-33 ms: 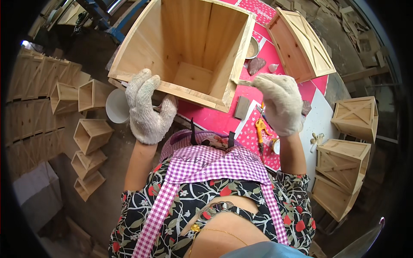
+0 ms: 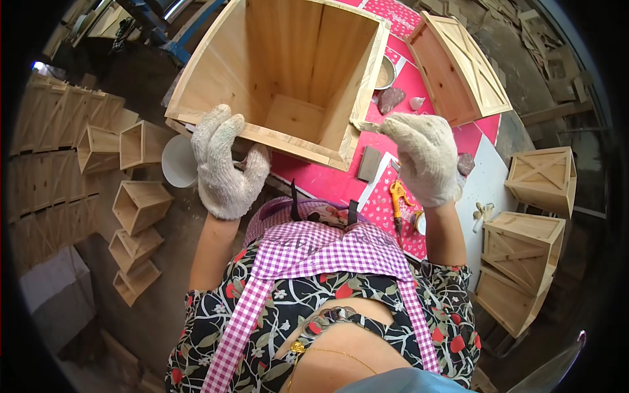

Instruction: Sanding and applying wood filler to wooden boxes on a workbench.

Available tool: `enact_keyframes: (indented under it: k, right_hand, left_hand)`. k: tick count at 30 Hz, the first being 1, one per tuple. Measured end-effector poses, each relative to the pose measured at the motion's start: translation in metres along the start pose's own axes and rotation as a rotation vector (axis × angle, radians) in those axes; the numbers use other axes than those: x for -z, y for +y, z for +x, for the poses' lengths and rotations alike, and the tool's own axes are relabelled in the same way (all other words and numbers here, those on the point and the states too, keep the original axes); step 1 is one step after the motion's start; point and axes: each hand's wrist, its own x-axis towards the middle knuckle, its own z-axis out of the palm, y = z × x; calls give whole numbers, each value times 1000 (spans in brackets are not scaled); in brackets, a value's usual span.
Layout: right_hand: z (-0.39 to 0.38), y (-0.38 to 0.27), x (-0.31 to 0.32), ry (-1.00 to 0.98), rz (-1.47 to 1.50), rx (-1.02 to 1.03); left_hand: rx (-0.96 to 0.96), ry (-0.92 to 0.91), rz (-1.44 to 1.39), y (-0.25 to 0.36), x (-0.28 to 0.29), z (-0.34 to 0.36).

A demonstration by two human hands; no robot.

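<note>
currently a big open wooden box [image 2: 288, 78] is being held on the pink table [image 2: 327, 180], mouth toward the person. its near rim is being gripped by the gloved left hand [image 2: 223, 164]. the gloved right hand [image 2: 426, 157] is being kept just off the box's right corner, fingers curled, grasping nothing visible. a yellow tool [image 2: 398, 196] is lying below it.
</note>
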Motion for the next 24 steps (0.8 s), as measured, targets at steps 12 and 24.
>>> enact_keyframes:
  k: [12,24]
  right_hand:
    - [6,-1,-3,27,-51,-49]
    - [-10,-19,0,-34,-26,-11]
  left_hand:
    - [3,-11,-9,-1,-1,0]
    - [-11,12,-22,-2,-3,0]
